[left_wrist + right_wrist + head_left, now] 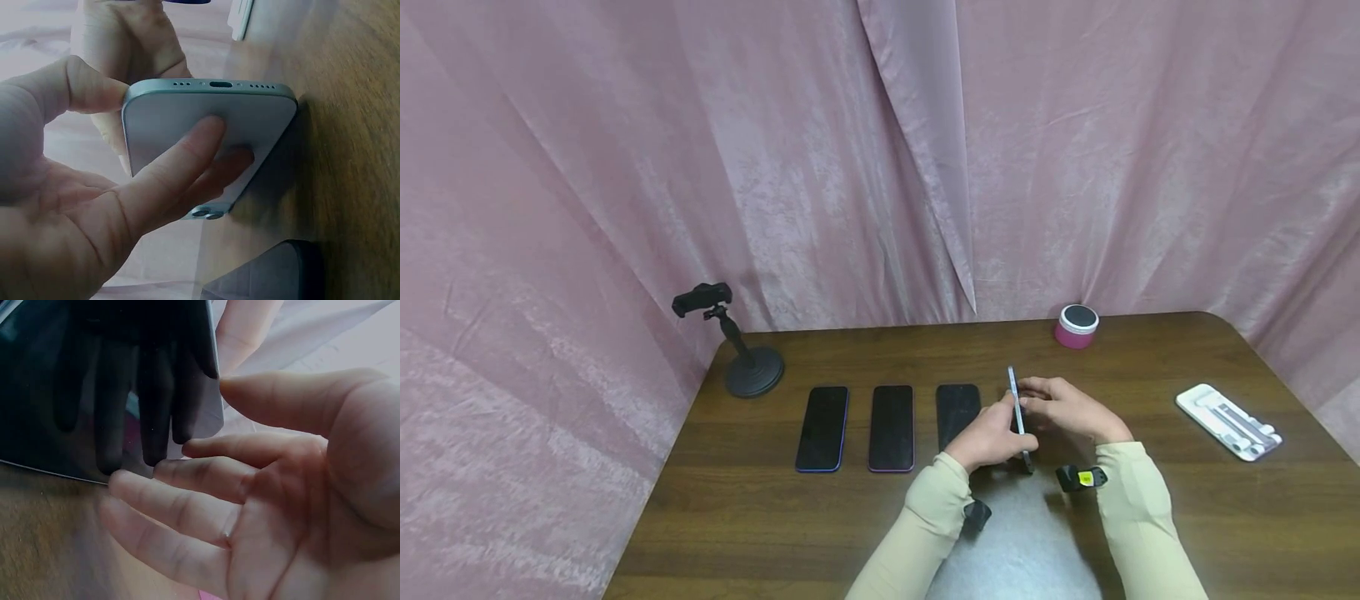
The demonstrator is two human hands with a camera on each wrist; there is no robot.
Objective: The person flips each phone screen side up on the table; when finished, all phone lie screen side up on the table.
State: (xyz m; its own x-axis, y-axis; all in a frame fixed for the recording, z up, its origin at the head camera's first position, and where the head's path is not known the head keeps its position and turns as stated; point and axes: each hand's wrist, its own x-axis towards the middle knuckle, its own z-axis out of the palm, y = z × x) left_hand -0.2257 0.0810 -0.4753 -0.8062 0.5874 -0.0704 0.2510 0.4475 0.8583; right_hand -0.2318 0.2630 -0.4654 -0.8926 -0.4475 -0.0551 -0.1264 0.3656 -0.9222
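A smartphone (1017, 410) stands on its long edge on the wooden table, tilted slightly. My left hand (988, 437) grips it, thumb on the upper edge and fingers spread on the pale back (169, 125). Its charging port and camera lenses show in the left wrist view. On the screen side is my right hand (1071, 412). In the right wrist view its extended fingertips (125, 484) reach the glossy dark screen (37, 394), which mirrors them, and the thumb is near the phone's corner. Whether every fingertip touches cannot be seen.
Left of the hands lie a blue-edged phone (822, 429), a purple-edged phone (891, 429) and a dark phone (957, 408), partly covered by my left hand. A black phone stand (752, 368), a pink jar (1077, 327) and a white flat package (1227, 422) are farther out.
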